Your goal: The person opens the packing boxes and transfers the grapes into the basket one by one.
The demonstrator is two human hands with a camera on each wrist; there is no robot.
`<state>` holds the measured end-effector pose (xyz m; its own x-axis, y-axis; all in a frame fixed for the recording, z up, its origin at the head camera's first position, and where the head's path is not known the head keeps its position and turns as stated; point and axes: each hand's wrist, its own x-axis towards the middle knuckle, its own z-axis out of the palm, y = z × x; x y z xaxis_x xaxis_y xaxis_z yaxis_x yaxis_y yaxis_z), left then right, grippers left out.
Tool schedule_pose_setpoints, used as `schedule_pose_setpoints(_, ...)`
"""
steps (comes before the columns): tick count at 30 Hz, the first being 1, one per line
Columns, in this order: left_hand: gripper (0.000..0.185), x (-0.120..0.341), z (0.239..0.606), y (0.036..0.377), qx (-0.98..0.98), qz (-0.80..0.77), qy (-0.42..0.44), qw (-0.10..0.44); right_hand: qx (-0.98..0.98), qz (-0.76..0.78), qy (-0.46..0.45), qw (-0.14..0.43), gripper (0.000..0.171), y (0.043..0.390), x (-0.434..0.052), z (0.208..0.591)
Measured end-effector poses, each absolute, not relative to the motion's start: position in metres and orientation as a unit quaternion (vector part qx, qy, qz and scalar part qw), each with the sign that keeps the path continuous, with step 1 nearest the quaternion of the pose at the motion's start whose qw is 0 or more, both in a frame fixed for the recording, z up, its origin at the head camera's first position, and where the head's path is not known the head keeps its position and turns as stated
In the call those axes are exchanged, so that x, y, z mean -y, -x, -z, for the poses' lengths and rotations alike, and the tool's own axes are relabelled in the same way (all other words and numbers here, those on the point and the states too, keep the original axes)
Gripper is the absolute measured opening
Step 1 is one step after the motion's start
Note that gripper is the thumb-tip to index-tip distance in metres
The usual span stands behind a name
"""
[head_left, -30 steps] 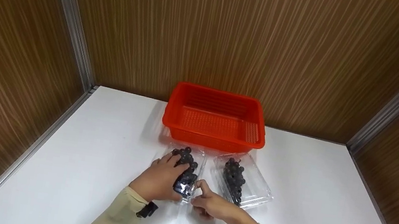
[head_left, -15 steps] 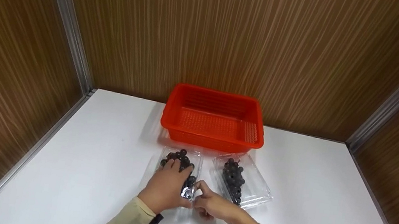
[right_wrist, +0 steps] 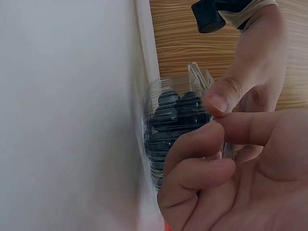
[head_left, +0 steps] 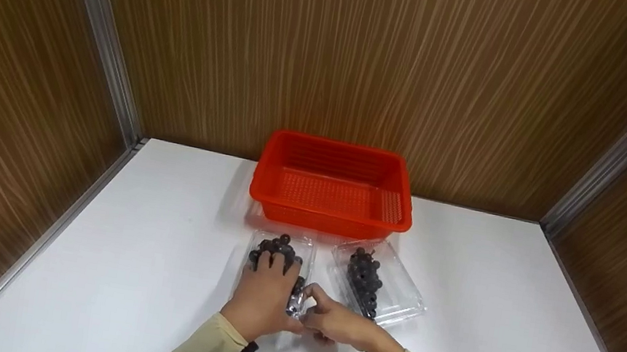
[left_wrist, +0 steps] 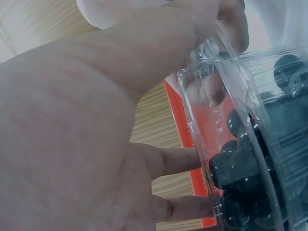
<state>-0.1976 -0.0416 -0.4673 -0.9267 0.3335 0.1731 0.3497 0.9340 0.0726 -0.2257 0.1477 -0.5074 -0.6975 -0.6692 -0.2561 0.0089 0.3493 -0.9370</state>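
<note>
**Two hands meet at the near end of a clear box of dark grapes**

A person works at a white table point(head_left: 153, 251) set into a wood-panelled corner, both hands on the clear plastic clamshell box of dark grapes point(head_left: 279, 253) that lies just in front of the red perforated plastic basket point(head_left: 332, 186) at the table's far edge. The box runs lengthwise from the person toward the basket, its far end nearly touching the basket's front wall, its near end under the hands.

The left hand point(head_left: 265, 299) lies flat along the lid, fingers spread and stretched toward the basket, covering the near half of the box; the left wrist view shows the straight fingers point(left_wrist: 175, 161) against the clear plastic with grapes behind it. The right hand point(head_left: 332, 321) comes in from the right side and meets the box at its near right corner. In the right wrist view its thumb point(right_wrist: 226, 96) and curled forefinger pinch a thin clear flap at the box's edge point(right_wrist: 199, 79).

So the box lies straight ahead of both hands, long axis pointing away from the person, the left hand on top of it and the right at its corner.

A second clear plastic clamshell box of dark grapes point(head_left: 379, 279) sits just beside it to the right, angled, untouched, also close to the basket.
</note>
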Motion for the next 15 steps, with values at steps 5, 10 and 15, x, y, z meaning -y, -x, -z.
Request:
schedule_pose_setpoints(5, 0.115, 0.042, 0.465, 0.199, 0.979, 0.059, 0.179, 0.073, -0.757, 0.53, 0.214, 0.317, 0.027, 0.226, -0.147, 0.506)
schedule_pose_setpoints(10, 0.11, 0.045, 0.461, 0.196, 0.98, 0.075, 0.174, 0.058, -0.753, 0.531, 0.218, 0.323, 0.025, 0.224, -0.145, 0.506)
schedule_pose_setpoints(15, 0.101, 0.044, 0.456, 0.193, 0.982, 0.087, 0.161, 0.043, -0.757, 0.527, 0.217, 0.32, 0.026, 0.223, -0.145, 0.505)
